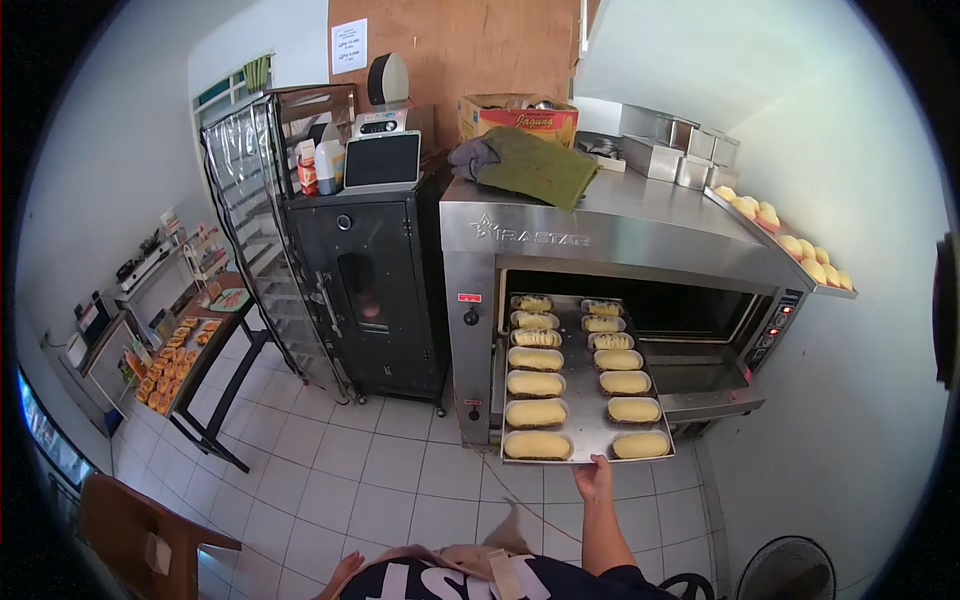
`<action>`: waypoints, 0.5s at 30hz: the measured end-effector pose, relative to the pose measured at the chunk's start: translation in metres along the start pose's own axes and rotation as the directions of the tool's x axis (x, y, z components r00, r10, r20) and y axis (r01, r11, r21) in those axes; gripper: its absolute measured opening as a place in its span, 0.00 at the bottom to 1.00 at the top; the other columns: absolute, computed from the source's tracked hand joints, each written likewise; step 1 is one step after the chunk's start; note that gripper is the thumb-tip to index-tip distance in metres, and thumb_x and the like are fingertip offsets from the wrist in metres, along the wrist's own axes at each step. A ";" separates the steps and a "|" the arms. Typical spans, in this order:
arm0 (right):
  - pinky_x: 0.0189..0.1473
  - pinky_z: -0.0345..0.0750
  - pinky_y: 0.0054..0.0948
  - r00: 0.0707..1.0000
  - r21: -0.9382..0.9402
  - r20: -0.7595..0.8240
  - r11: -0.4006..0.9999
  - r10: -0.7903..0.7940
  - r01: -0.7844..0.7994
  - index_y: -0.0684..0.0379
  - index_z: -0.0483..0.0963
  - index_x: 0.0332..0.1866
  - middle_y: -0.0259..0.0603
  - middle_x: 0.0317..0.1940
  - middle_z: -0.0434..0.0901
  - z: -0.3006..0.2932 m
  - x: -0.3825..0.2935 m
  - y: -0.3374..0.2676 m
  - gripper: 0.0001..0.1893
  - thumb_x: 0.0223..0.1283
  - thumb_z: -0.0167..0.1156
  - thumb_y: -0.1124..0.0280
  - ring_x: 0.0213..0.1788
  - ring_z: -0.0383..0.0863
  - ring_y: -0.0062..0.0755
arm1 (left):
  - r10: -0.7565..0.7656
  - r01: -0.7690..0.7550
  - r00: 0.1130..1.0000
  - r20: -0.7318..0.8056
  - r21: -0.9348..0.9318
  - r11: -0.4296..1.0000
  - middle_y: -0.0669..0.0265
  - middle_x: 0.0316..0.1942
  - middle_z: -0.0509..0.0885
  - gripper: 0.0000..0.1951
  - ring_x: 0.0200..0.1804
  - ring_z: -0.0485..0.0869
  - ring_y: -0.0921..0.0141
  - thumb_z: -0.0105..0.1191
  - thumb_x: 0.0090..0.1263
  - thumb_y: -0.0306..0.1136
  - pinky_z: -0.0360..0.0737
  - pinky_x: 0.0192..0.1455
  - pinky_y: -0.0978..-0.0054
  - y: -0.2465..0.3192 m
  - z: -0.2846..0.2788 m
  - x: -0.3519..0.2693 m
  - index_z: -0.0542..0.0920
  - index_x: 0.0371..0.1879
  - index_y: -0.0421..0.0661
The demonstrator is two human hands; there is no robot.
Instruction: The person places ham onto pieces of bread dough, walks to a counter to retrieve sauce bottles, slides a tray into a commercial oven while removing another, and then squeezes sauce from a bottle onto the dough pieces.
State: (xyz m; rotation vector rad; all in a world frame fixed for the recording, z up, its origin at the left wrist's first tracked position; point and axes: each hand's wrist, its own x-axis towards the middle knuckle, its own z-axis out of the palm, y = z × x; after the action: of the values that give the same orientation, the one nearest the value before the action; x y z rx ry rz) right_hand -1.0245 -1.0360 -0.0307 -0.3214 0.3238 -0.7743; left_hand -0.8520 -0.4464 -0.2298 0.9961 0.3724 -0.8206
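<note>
My right hand (pixel 595 480) grips the front edge of a metal baking tray (pixel 576 397). The tray reaches into the open chamber of a stainless steel deck oven (pixel 540 202), and much of it sticks out in front. Two rows of oblong pale-yellow breads (pixel 536 413) in paper cups lie on it, with a bare strip between them. Those at the far end bear dark toppings or stripes. Low beside my body, my left hand (pixel 349 565) shows its fingers extended and nothing held; part of it is cut off by my clothing and the frame.
A black proofing cabinet (pixel 367 300) and a plastic-covered tray rack (pixel 255 240) stand left of the oven. Green cloth (pixel 536 169) lies on the oven top; another tray of buns (pixel 810 259) overhangs its right edge. A cable (pixel 517 499) crosses the floor; a fan (pixel 786 574) stands lower right.
</note>
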 end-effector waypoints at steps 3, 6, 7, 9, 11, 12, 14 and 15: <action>0.51 0.75 0.42 0.992 -0.190 -0.070 0.974 0.108 -0.120 0.60 0.68 0.53 0.43 0.51 0.74 -0.009 0.026 -0.019 0.18 0.57 0.57 0.69 0.50 0.75 0.38 | 0.075 -0.064 0.984 0.164 -0.075 0.995 0.68 0.58 0.72 0.20 0.66 0.64 0.64 0.57 0.65 0.35 0.62 0.68 0.53 0.002 0.036 0.023 0.71 0.55 0.47; 0.32 0.79 0.31 0.920 -0.546 -0.274 0.743 0.279 -0.388 0.59 0.73 0.40 0.41 0.33 0.81 0.021 0.021 -0.017 0.17 0.63 0.55 0.53 0.30 0.78 0.31 | 0.056 -0.057 0.996 0.067 0.016 0.998 0.68 0.65 0.65 0.26 0.68 0.60 0.61 0.55 0.66 0.37 0.58 0.69 0.51 0.018 0.040 0.011 0.65 0.63 0.49; 0.26 0.78 0.28 0.864 -0.692 -0.395 0.518 0.312 -0.503 0.59 0.73 0.36 0.41 0.27 0.81 0.018 0.025 -0.041 0.20 0.65 0.53 0.49 0.24 0.77 0.29 | 0.006 -0.010 0.996 0.084 0.046 0.999 0.68 0.67 0.62 0.28 0.70 0.58 0.60 0.55 0.66 0.38 0.56 0.69 0.51 0.015 0.076 0.014 0.63 0.64 0.51; 0.23 0.76 0.26 0.849 -0.662 -0.457 0.537 0.264 -0.523 0.60 0.74 0.34 0.41 0.24 0.81 0.000 0.033 -0.080 0.23 0.65 0.50 0.47 0.21 0.75 0.26 | -0.103 0.088 0.986 0.129 0.118 0.989 0.67 0.71 0.57 0.31 0.72 0.53 0.59 0.54 0.66 0.40 0.53 0.70 0.50 0.021 0.172 0.002 0.59 0.68 0.54; 0.19 0.74 0.23 0.816 -0.635 -0.455 0.511 0.358 -0.579 0.61 0.74 0.31 0.41 0.21 0.80 0.015 0.057 -0.056 0.26 0.66 0.48 0.45 0.18 0.74 0.24 | -0.031 0.025 0.994 0.102 0.060 0.998 0.67 0.73 0.52 0.33 0.73 0.49 0.58 0.53 0.66 0.43 0.52 0.71 0.51 0.023 0.156 0.005 0.55 0.70 0.56; 0.19 0.74 0.21 0.838 -0.612 -0.438 0.575 0.325 -0.543 0.63 0.74 0.31 0.40 0.22 0.81 0.021 0.065 -0.049 0.26 0.67 0.46 0.46 0.17 0.74 0.22 | -0.010 0.006 0.995 0.103 0.035 0.999 0.67 0.74 0.48 0.36 0.74 0.46 0.58 0.53 0.66 0.46 0.51 0.71 0.51 0.020 0.160 0.006 0.52 0.71 0.58; 0.17 0.74 0.16 0.838 -0.542 -0.419 0.644 0.350 -0.540 0.64 0.73 0.31 0.39 0.23 0.81 0.036 0.088 -0.048 0.25 0.71 0.42 0.51 0.17 0.75 0.19 | 0.018 -0.018 0.997 0.070 0.006 1.000 0.67 0.74 0.48 0.36 0.75 0.45 0.58 0.51 0.66 0.47 0.51 0.71 0.51 0.011 0.164 0.003 0.51 0.71 0.58; 0.17 0.74 0.16 0.835 -0.554 -0.419 0.629 0.356 -0.546 0.64 0.73 0.31 0.39 0.23 0.81 0.043 0.102 -0.052 0.25 0.71 0.42 0.51 0.17 0.75 0.19 | 0.038 -0.038 0.998 0.055 0.003 0.999 0.66 0.74 0.48 0.36 0.75 0.45 0.58 0.50 0.66 0.49 0.51 0.71 0.51 0.006 0.168 0.002 0.51 0.72 0.57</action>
State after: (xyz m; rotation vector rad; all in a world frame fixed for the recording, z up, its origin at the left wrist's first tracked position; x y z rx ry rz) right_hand -0.9712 -1.1372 0.0119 -0.7708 0.9189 -0.1549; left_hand -0.8595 -0.5893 -0.1411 0.9801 0.3041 -0.8132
